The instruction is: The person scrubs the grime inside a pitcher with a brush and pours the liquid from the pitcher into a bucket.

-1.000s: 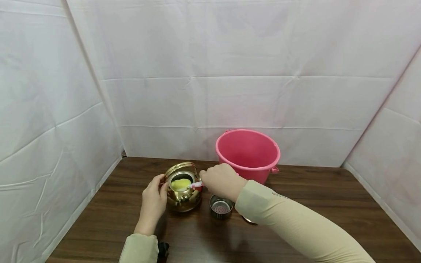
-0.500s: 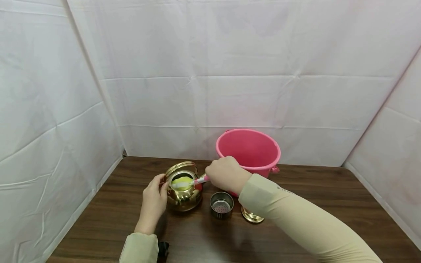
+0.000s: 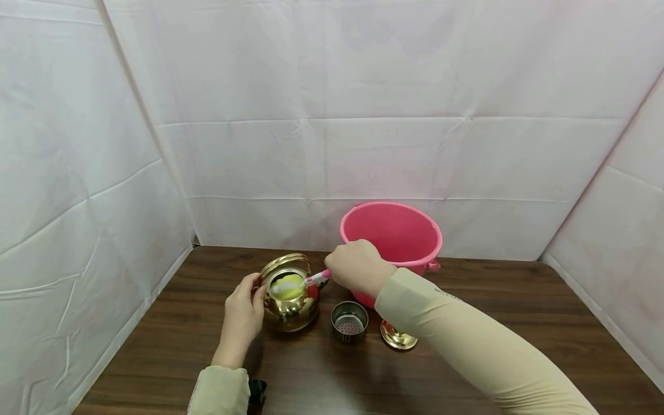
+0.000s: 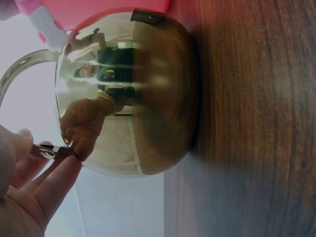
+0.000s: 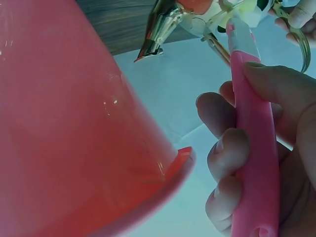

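I'm seeing right hand [image 3: 359,266] gripping brush [image 3: 317,278], its long axis slanting left and down to open kettle [image 3: 290,317]; left hand [image 3: 244,308], nearer kettle, is pinching handle [image 4: 27,60] by its base.

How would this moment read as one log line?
left hand: pinches handle of kettle | right hand: holds brush, far end in kettle | strainer: between kettle and lid | bucket: behind strainer
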Demonstrator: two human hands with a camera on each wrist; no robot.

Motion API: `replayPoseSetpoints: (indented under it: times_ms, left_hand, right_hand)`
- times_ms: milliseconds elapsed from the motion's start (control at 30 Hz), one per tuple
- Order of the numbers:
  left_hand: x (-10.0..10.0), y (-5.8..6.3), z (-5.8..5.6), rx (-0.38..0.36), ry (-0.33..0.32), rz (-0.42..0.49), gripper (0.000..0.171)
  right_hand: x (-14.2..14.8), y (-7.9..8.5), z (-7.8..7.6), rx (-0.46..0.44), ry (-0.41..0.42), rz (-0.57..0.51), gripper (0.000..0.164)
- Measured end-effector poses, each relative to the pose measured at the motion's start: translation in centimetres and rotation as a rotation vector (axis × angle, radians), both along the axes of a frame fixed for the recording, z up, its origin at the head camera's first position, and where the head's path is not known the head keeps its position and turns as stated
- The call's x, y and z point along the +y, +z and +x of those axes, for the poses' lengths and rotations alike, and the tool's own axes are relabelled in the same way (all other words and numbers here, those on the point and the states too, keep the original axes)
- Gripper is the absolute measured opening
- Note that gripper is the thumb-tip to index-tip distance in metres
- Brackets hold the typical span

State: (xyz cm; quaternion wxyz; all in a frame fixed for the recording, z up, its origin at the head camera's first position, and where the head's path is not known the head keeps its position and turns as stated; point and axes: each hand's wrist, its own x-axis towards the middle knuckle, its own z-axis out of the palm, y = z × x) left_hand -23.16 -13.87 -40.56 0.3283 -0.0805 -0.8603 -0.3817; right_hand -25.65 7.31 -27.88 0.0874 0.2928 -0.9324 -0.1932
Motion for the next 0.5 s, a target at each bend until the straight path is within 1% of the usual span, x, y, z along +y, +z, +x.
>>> replayPoseSetpoints:
  times_ms: [267, 500]
  left_hand:
    - [0.26, 0.04, 0.12, -0.006, -0.007, -0.003, 0.021]
    - [0.52, 0.06, 0.22, 0.003, -0.017, -0.002, 0.022]
  right_hand:
    - [0.03, -0.23, -0.45, 0.017, -0.006, -0.015, 0.022]
    - [-0.35, -0.18, -0.62, 0.021, -0.009, -0.009, 0.022]
